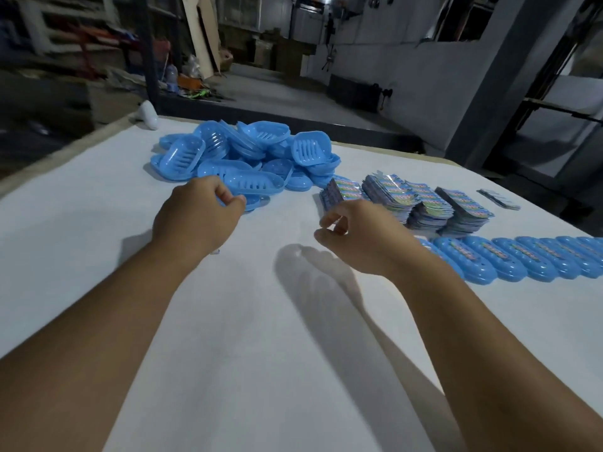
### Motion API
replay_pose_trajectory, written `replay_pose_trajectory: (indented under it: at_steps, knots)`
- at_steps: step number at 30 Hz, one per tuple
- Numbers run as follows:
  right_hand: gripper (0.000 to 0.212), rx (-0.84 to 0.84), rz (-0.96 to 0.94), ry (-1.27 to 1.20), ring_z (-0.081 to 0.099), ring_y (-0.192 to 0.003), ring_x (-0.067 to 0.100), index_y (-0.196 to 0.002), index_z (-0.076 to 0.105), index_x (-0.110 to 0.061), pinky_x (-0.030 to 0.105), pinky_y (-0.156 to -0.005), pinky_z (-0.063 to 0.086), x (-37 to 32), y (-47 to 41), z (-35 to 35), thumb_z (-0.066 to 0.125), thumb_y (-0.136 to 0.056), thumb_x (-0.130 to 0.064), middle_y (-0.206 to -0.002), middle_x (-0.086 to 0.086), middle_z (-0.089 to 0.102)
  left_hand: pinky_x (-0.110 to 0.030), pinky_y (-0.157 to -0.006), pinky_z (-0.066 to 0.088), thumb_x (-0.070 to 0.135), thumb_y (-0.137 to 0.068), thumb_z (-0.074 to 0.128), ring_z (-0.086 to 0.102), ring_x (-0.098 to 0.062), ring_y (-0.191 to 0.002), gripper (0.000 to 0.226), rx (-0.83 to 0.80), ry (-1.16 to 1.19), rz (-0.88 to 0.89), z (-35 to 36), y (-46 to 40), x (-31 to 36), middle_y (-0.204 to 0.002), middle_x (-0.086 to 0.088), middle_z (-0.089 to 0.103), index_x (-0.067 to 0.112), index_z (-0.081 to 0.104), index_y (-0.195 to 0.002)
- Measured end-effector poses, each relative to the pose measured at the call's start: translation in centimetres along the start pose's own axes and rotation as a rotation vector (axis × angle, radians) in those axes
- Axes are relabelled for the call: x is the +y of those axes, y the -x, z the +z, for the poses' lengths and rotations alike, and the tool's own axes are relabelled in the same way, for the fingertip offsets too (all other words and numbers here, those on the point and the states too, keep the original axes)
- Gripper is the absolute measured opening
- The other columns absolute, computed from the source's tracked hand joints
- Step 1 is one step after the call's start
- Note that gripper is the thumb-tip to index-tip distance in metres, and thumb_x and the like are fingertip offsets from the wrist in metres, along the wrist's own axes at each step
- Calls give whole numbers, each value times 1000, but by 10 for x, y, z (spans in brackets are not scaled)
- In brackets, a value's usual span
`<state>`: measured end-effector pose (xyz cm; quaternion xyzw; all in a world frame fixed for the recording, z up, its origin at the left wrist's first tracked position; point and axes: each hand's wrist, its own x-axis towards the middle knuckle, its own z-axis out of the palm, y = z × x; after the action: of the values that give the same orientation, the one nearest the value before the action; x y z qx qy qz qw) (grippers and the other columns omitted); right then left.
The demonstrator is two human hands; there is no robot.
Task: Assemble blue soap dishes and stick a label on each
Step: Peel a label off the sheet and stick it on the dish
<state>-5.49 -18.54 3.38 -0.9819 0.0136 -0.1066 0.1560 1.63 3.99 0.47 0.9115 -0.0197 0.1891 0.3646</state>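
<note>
A heap of loose blue soap dish parts (248, 151) lies at the far middle of the white table (228, 321). My left hand (195, 216) pinches the near end of a slotted blue soap dish tray (254, 185) at the front of the heap. My right hand (362, 236) hovers above the table just in front of the leftmost stack of colourful labels (339, 190), fingers curled and slightly apart, nothing seen in them. More label stacks (434, 203) stand to the right.
A row of assembled, labelled blue soap dishes (522, 259) runs along the right side toward the edge. A small flat pile of grey sheets (499, 199) lies far right. A white object (148, 115) sits at the table's far left corner.
</note>
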Motion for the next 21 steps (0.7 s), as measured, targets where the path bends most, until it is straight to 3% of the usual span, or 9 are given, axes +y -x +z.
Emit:
replay_pose_trajectory:
  at_steps: [4,8,10,12,16,18,21]
  knots:
    - [15,-77,-67,-14,64,-90,15,-103,70,-30,34,-81,55,-27,-26,20,64,-92,-37,-93,-12,68,-32,-65,41,43,-90,63,56,-18,-69,21,-37,-151,-8,-6,-4,-9,-73,7,58,26,56,-78]
    - [39,-79,-83,-21,59,-117,22,-130,63,-25,35,-95,51,-44,-47,48,60,-92,-34,-128,-4,65,-31,-65,37,35,-89,60,55,-22,-75,9,-60,-250,-20,-10,-6,-15,-73,13,50,28,56,-84]
    - [45,-40,-125,-38,56,-125,24,-136,59,-24,33,-96,46,-54,-56,61,57,-92,-30,-137,-1,60,-31,-67,35,32,-90,60,52,-22,-76,3,-61,-271,-16,-11,-7,-18,-75,14,49,30,58,-91]
    - [47,-3,-169,-51,54,-128,26,-138,59,-21,33,-99,44,-64,-64,71,57,-92,-23,-141,3,57,-31,-71,36,28,-90,60,51,-21,-82,11,-61,-281,2,-12,-7,-19,-90,9,56,31,60,-101]
    - [32,80,-218,-44,58,-116,32,-121,69,-14,41,-95,50,-74,-75,85,55,-93,-19,-126,10,63,-39,-87,46,21,-92,62,56,-26,-112,34,-56,-315,43,-13,-9,-23,-127,-3,57,26,60,-126]
    - [23,112,-218,-29,60,-103,33,-104,72,-13,40,-85,51,-75,-79,89,54,-94,-20,-110,10,66,-42,-92,47,17,-93,61,53,-29,-117,40,-44,-342,57,-14,-10,-25,-131,-5,56,24,58,-132]
    - [18,132,-209,-75,62,-93,31,-96,70,-14,39,-77,51,-73,-81,90,55,-95,-23,-99,6,71,-43,-95,47,12,-91,63,50,-29,-121,50,-40,-358,79,-13,-13,-28,-137,-5,52,24,52,-139]
